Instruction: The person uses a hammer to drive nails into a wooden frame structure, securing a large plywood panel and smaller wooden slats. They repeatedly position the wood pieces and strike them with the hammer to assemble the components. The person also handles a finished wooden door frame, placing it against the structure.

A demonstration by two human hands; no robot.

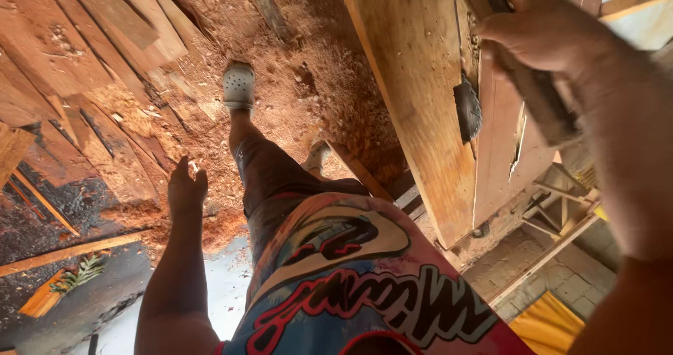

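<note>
My right hand (543, 29) is at the top right, shut on a dark narrow strip of wood (543, 103) that lies along a wooden saw bench (413, 82). A dark circular saw blade (467, 110) sticks up through the bench top, just left of the strip and below my hand. My left hand (186, 187) hangs at my side over the sawdust floor, holding nothing, with its fingers loosely spread. My colourful printed shirt (350, 285) and dark shorts fill the lower middle.
Thick reddish sawdust (308, 67) covers the floor ahead. Rough planks (84, 53) lie stacked at the left. My foot wears a white clog (238, 85). Under the bench at the right are a wooden frame (554, 222), paving bricks and a yellow sheet (547, 323).
</note>
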